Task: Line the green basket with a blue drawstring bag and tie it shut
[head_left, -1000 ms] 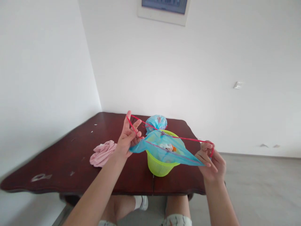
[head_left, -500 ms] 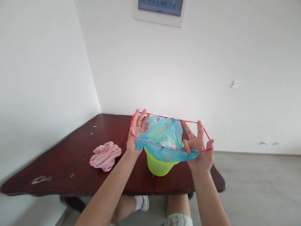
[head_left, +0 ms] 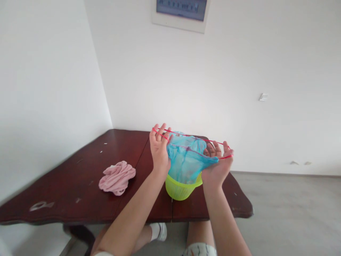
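A translucent blue drawstring bin bag [head_left: 183, 161] is drawn up out of a yellow-green plastic basket [head_left: 178, 190] on the table, its mouth gathered and nearly closed. My left hand [head_left: 160, 151] holds the bag's red drawstring hooked over its raised fingers, left of the bag. On the other side, my right hand [head_left: 217, 165] has the other end of the drawstring looped round its thumb and fingers, which are partly curled. The string stretches taut between both hands above the basket. What lies inside the bag is hidden now by the gathered plastic.
A crumpled pink cloth [head_left: 117, 177] lies left of the basket on the dark red wooden table [head_left: 66, 181]. The table's wavy front edge is close to my legs. A white wall stands behind, with a framed panel [head_left: 179, 16] high up and a switch [head_left: 263, 97] at right.
My hands have come closer together, mainly the right one moving left. The bag's mouth, wide open before with white contents showing, has been pulled nearly closed along the drawstring.
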